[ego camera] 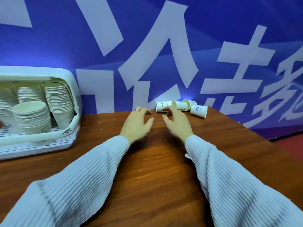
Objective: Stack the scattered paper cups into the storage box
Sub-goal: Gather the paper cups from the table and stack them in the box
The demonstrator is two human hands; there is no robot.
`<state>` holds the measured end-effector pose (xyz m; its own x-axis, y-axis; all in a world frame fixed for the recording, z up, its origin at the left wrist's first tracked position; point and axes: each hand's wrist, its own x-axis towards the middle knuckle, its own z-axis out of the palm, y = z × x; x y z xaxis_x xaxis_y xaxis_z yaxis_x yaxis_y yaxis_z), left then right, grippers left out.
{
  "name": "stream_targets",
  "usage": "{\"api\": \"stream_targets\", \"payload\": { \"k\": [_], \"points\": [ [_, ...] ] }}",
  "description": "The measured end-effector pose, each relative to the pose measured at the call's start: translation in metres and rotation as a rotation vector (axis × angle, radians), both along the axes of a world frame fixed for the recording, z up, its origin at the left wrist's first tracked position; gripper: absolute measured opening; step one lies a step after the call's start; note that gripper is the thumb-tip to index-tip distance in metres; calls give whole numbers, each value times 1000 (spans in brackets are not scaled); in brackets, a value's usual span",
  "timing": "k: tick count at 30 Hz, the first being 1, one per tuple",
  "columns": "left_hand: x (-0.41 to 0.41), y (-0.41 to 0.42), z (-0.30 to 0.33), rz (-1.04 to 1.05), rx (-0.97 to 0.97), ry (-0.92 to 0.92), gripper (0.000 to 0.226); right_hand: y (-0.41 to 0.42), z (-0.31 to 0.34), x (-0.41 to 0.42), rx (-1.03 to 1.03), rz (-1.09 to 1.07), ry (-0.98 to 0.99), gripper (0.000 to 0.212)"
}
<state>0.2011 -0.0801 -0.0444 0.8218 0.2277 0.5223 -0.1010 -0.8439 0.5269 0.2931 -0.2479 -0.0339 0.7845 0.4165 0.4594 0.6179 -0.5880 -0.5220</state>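
A few white paper cups lie on their sides at the table's far edge against the blue wall: one with dark print (161, 106), one behind it (181, 104), and one to the right (199, 111). My right hand (176, 122) hovers just in front of the printed cup with loosely curled fingers that hold nothing. To its left, my left hand (137, 123) is held over the table, fingers relaxed and empty. A white storage box (72, 79) stands at the left with its lid raised, and several stacks of cups (32, 117) fill it.
The brown wooden table (155, 169) ends at the right, where red floor (288, 141) shows. A blue banner wall (164, 46) with large white characters rises right behind the cups. Both light ribbed sleeves fill the foreground.
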Motion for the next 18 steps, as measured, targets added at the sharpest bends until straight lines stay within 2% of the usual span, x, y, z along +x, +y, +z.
{"api": "stream_targets", "payload": {
  "k": [4,7,13,15,18],
  "points": [
    [43,-23,-24,-43,-35,75,34,-37,-20,40,135,-164,90,29],
    [81,-35,-41,-49,-66,188,41,-61,-36,74,221,-277,112,38],
    [158,-42,-53,128,-93,245,77,-85,-47,156,111,-437,28,70],
    [178,-39,-54,153,-2,234,90,-91,-50,185,131,-435,52,81],
    [204,-32,-54,162,161,136,92,-97,-55,216,184,-390,148,87]
  ]
}}
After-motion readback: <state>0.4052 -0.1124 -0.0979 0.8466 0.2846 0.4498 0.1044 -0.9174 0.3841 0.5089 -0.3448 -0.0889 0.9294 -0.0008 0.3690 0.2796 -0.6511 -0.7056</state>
